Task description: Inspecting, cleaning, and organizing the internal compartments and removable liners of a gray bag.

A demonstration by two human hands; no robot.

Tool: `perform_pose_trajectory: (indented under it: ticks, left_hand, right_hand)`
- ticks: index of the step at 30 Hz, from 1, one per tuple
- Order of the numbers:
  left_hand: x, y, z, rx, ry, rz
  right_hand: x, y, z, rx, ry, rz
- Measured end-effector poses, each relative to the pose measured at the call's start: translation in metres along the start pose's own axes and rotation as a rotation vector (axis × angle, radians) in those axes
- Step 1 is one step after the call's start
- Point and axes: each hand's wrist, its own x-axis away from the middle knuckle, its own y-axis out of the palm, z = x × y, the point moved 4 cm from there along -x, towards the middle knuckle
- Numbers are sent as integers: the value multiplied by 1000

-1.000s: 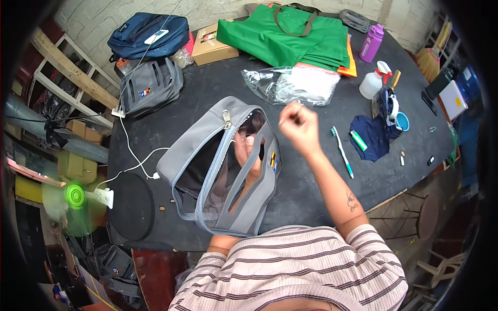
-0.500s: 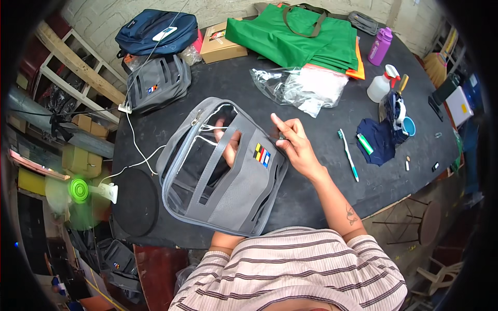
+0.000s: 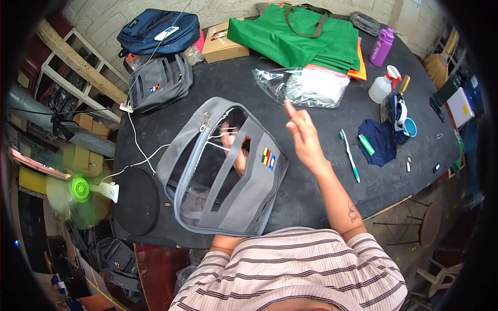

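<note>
backpack (image 3: 223, 171), grey with a clear front panel, lies on the black table (image 3: 311, 197) at 6 o'clock, directly ahead of the person. left hand (image 3: 239, 155) is inside the bag behind the clear panel; whether its fingers grip anything cannot be told. right hand (image 3: 303, 136) is raised above the table at the bag's 3 o'clock, fingers spread, holding nothing. half a second ago this hand sat nearer the bag's coloured patch (image 3: 267, 156) with fingers pinched; it has since lifted away and opened, which suggests a zip pull or cord was released. bag position is nearly unchanged. toothbrush (image 3: 349, 154) lies at 3 o'clock, clear plastic bag (image 3: 306, 85) at 1 o'clock, green tote (image 3: 301, 36) at 12 o'clock.
</note>
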Motion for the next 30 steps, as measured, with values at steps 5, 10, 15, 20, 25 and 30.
perform_pose_trajectory:
  ticks: [5,10,15,20,25,30]
  left_hand:
    - [-12,-10,2,-165,197,-204]
    - [-22,-15,-4,-195,207,-270]
    - [-21,-13,-4,-182,205,-203]
    - [-18,-9,-2,-150,162,-124]
    - [-15,-9,-1,-82,84,70]
    - [-16,-2,7,19,1,10]
  right_hand:
    - [4,-16,-38,164,-61,-105]
    - [5,-16,-61,285,-158,-64]
    - [4,-9,-61,304,-149,-44]
    - [12,-7,-54,365,-135,-93]
    - [13,-8,-56,243,-65,-61]
    - [6,-3,-59,273,-135,-70]
